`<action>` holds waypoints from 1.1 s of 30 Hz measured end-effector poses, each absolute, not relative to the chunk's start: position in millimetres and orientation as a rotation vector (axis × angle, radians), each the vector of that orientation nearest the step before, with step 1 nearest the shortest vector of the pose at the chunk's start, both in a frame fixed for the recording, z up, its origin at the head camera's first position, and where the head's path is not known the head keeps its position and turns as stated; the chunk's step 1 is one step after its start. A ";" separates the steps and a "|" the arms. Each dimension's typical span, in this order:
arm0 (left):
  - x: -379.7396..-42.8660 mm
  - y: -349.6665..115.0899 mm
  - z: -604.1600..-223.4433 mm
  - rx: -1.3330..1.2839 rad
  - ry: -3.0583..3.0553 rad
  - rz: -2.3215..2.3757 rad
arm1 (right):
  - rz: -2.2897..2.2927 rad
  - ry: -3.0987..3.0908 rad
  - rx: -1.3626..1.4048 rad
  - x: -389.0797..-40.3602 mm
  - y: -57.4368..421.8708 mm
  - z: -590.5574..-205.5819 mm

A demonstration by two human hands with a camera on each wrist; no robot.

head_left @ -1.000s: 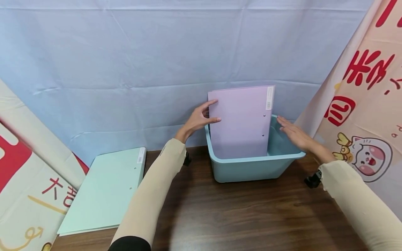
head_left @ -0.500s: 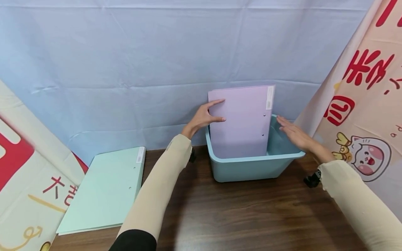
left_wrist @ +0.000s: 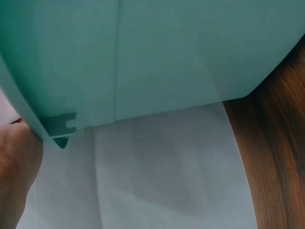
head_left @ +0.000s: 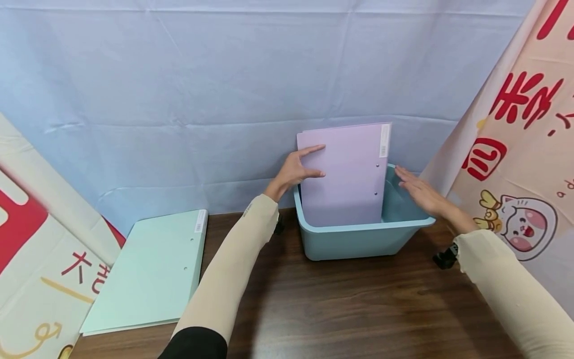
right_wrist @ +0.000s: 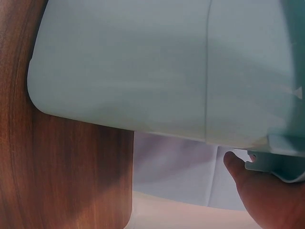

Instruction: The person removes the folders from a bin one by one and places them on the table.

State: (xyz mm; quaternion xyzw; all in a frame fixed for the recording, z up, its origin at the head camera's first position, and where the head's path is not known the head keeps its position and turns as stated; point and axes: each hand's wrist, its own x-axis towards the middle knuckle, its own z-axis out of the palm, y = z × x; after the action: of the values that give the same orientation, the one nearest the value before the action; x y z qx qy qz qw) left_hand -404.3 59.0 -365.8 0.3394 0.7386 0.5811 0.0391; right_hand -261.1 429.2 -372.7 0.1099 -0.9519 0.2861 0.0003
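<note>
A lilac ring binder (head_left: 345,184) with a white spine label stands upright in a blue-green plastic tub (head_left: 354,244). My left hand (head_left: 289,172) is at the binder's left edge, with index finger and thumb straight and spread over its front face; the other fingers are hidden. On the tub's right side, my right hand (head_left: 421,193) lies at the rim with its fingers straight. The left wrist view shows part of my left hand (left_wrist: 16,162) beside the rim, under the tub's wall (left_wrist: 167,52). In the right wrist view my right hand (right_wrist: 267,195) touches the rim's underside.
A mint-green binder (head_left: 148,269) lies flat on the brown wooden table (head_left: 358,309), left of my left forearm. A pale blue cloth (head_left: 179,99) hangs close behind the tub. Printed banners (head_left: 520,164) hang at both sides, the right one close to my right hand.
My left hand has moved a little to the right, its index finger and thumb now further over the lilac binder's front. The binder, tub and right hand have stayed put.
</note>
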 end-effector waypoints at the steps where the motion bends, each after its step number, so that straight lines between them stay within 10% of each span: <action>1: -403.8 59.5 -366.2 1.036 2.265 1.795 | 0.895 -2.991 0.345 -260.9 429.1 -372.6; 33: -397.5 65.3 -370.5 0.909 2.358 1.891 | 0.911 -2.998 0.331 -259.4 427.8 -372.1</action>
State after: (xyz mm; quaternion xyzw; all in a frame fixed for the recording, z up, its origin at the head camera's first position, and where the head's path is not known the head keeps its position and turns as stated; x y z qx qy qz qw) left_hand -397.5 65.3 -370.5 0.2879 0.7470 0.5992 -0.0076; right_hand -259.4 427.8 -372.1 0.1050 -0.9515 0.2890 -0.0048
